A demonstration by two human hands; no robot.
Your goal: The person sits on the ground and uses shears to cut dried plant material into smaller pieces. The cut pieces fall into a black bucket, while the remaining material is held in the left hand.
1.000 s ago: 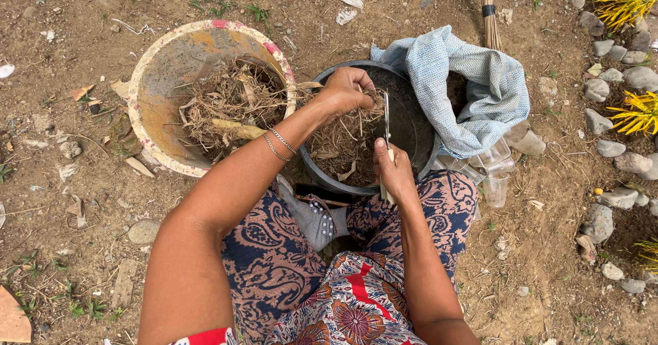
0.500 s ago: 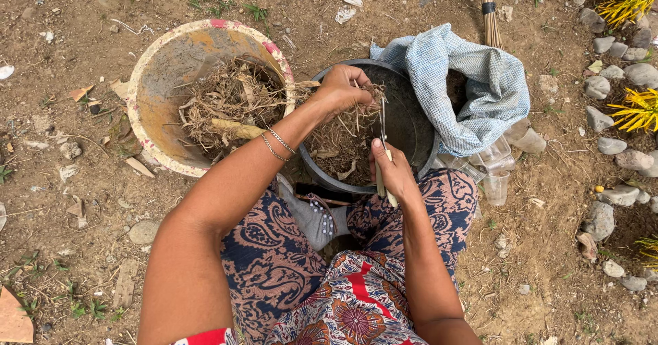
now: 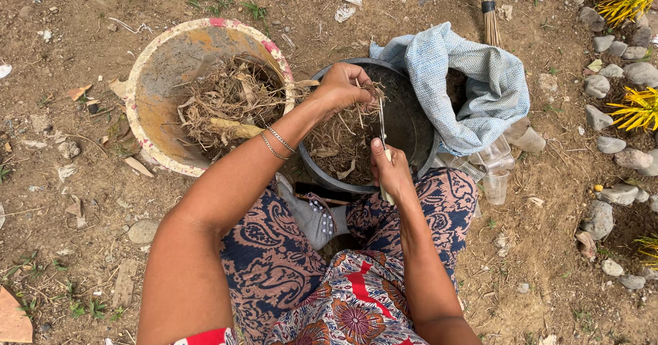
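Dry brown roots [image 3: 363,105] sit pinched in my left hand [image 3: 340,84] above the black bucket [image 3: 411,122]; my right hand [image 3: 389,170] clamps the thin-bladed knife [image 3: 382,122] just below them

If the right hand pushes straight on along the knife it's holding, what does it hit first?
Most likely the bundle of dry stems held by the left hand: the knife in the right hand points up at it, over the dark basin. Depth is unclear.

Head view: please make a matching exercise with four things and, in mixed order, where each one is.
Things:
1. blue cloth
2. knife
3. bracelets
4. dry roots

Places:
A. in the right hand
B. inside the yellow basin
C. draped over the black tub
D. on the left wrist

Pairs: 1-C, 2-A, 3-D, 4-B
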